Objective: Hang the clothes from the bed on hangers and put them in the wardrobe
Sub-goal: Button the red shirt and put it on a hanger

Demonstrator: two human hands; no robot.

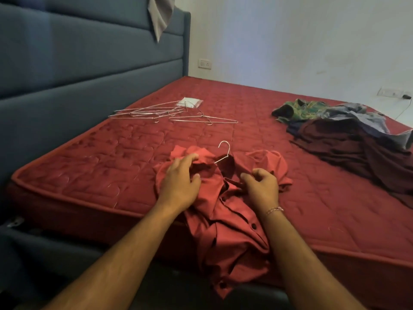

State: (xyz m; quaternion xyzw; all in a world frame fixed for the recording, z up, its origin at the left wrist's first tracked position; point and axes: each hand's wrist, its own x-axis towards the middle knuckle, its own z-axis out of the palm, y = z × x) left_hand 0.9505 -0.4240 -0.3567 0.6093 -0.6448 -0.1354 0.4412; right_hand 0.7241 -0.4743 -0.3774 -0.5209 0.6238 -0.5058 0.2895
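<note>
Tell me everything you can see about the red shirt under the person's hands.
The red button-front shirt looks like soft woven cloth with dark buttons. It lies crumpled at the near edge of the red quilted mattress, its tail drooping over the side. A wire hanger's hook pokes from its collar. The left hand rests on it; the right hand pinches its front.

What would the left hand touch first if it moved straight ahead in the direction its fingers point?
The left hand points up and right across the red shirt. Probably it would first meet the hanger sticking out of the collar, though depth is unclear.
</note>
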